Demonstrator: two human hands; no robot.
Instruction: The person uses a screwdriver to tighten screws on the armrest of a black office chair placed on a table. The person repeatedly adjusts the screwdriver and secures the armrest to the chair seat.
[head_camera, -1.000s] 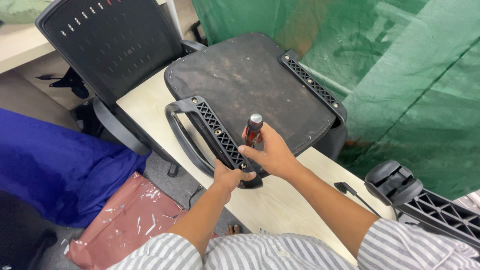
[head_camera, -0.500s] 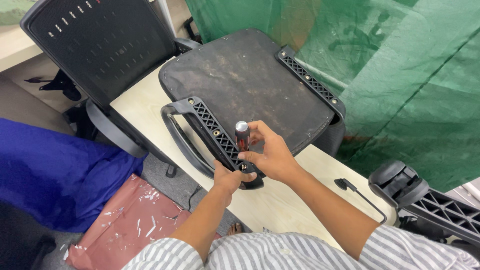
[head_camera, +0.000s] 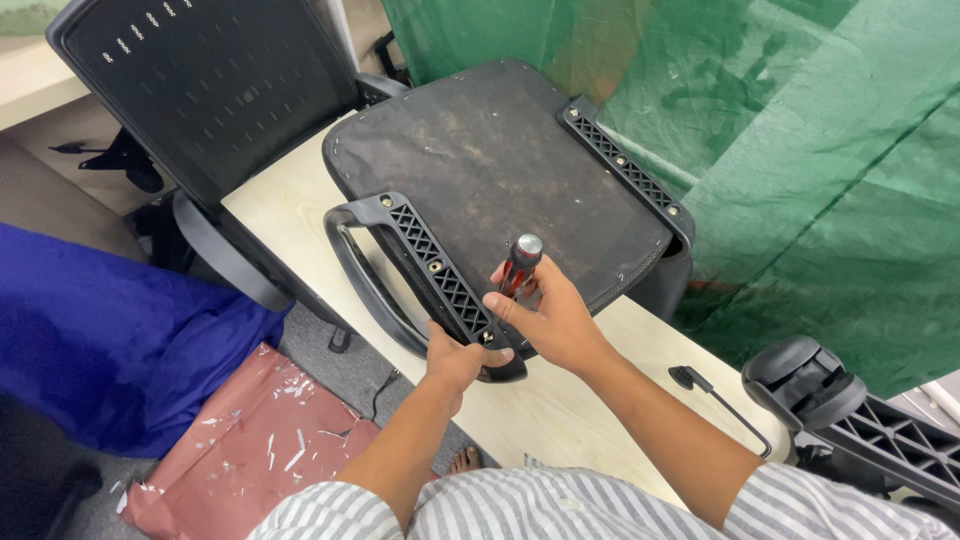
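The right hand (head_camera: 555, 320) is curled around a screwdriver (head_camera: 520, 268) with a red and black handle and a silver cap, holding it nearly upright so the tip, hidden behind the fingers, points down at the near end of a black armrest bracket (head_camera: 432, 272); the upright grip looks meant to keep the tool square to a screw there. The left hand (head_camera: 458, 357) is closed around that same near end of the bracket, thumb on top, apparently to steady it against the turning. The bracket has a lattice pattern and brass-coloured screw points along it, and its looped arm hangs off the left edge of an upturned chair seat (head_camera: 500, 170), whose dusty black underside faces up. A matching bracket (head_camera: 622, 165) runs along the seat's far right edge. The seat rests on a pale wooden table (head_camera: 560, 410), where a small hex key (head_camera: 720, 400) lies to the right. A mesh chair back (head_camera: 210, 90) stands at far left, green sheeting (head_camera: 800, 150) hangs at right, and a blue cloth (head_camera: 110, 340) lies at left
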